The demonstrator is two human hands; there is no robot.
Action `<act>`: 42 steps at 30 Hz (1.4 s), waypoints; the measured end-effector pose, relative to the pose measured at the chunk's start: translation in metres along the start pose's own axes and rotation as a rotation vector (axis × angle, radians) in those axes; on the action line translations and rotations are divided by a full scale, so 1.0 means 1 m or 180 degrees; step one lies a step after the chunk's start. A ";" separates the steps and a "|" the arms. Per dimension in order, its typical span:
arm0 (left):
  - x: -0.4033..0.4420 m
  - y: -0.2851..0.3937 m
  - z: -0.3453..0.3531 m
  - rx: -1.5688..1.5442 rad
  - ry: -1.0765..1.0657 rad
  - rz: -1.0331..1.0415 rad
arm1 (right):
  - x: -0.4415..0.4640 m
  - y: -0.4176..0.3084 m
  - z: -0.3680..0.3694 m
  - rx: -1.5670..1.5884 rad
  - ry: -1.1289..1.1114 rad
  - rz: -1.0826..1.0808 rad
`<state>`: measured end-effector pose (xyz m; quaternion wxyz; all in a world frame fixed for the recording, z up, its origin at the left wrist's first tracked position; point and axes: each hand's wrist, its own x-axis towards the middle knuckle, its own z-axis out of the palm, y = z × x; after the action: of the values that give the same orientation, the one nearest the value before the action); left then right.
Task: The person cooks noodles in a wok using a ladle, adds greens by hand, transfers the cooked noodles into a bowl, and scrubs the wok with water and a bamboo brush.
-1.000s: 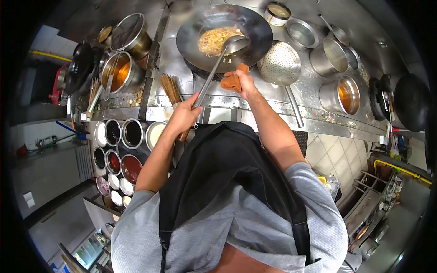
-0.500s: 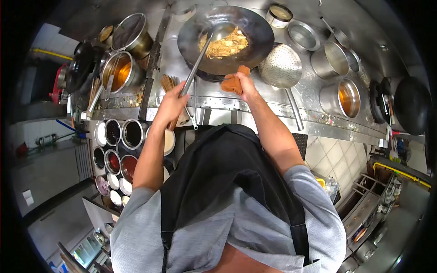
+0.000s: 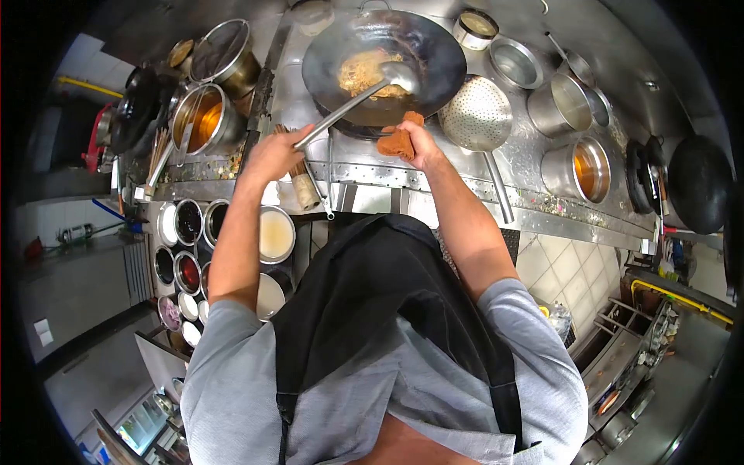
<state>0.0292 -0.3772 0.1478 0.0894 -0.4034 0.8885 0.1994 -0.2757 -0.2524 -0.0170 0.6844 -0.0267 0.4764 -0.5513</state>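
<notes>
My left hand [image 3: 273, 157] is closed around the long handle of a metal ladle [image 3: 341, 112]. The ladle's bowl rests over the right side of fried noodles with pale bits [image 3: 360, 74] in a large dark wok [image 3: 443, 58]. My right hand [image 3: 423, 147] grips a folded brown cloth [image 3: 395, 145] at the wok's near edge; whatever part of the wok lies under the cloth is hidden. A bamboo wok brush [image 3: 305, 191] lies just beside and below my left hand. Right of the cloth sits a perforated strainer [image 3: 477, 112] with its handle toward me.
Pots of amber liquid stand left [image 3: 219, 124] and right [image 3: 591, 172] on the steel counter [image 3: 372, 172]. Several seasoning containers, including a pale-liquid tub [image 3: 277, 234], fill the lower left. An open can [image 3: 475, 29] and a steel bowl [image 3: 516, 62] sit at the back right.
The ladle's bowl has swung from the wok's far side to the right over the noodles. My left hand has moved left, its handle now lower and more slanted. My right hand stays put.
</notes>
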 end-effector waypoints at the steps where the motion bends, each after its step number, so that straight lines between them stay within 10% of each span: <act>1: -0.013 -0.009 -0.008 0.0228 0.0045 -0.0015 | 0.001 -0.002 -0.005 -0.0150 -0.0130 0.0081; 8: -0.124 -0.013 -0.040 -0.0518 0.0156 0.0245 | -0.036 0.019 0.039 0.0783 0.0359 -0.0304; 11: -0.151 0.022 -0.083 -0.1347 -0.1212 -0.1275 | -0.064 0.030 0.073 0.0944 0.0536 -0.0419; 15: -0.125 -0.007 0.013 -0.1075 0.0119 0.0226 | -0.045 0.050 0.062 0.0831 0.0399 -0.0561; 21: -0.131 0.024 0.042 -0.1018 0.0526 -0.0303 | -0.080 0.154 -0.026 0.0020 0.0037 -0.0850; 28: -0.160 0.028 -0.017 -0.1054 -0.0059 -0.0437 | -0.077 0.023 0.079 0.0655 0.0534 -0.0556; 34: -0.122 0.036 0.040 -0.1213 0.0597 -0.0248 | -0.101 0.131 0.005 0.0233 0.0168 -0.0938; 42: -0.129 0.038 -0.004 -0.0958 0.0067 -0.0263 | -0.047 0.033 0.047 0.0676 0.0500 -0.0549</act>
<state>0.0858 -0.2686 0.2029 0.0267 -0.4506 0.8321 0.3222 -0.2169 -0.2262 0.0194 0.5940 0.0482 0.4635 -0.6557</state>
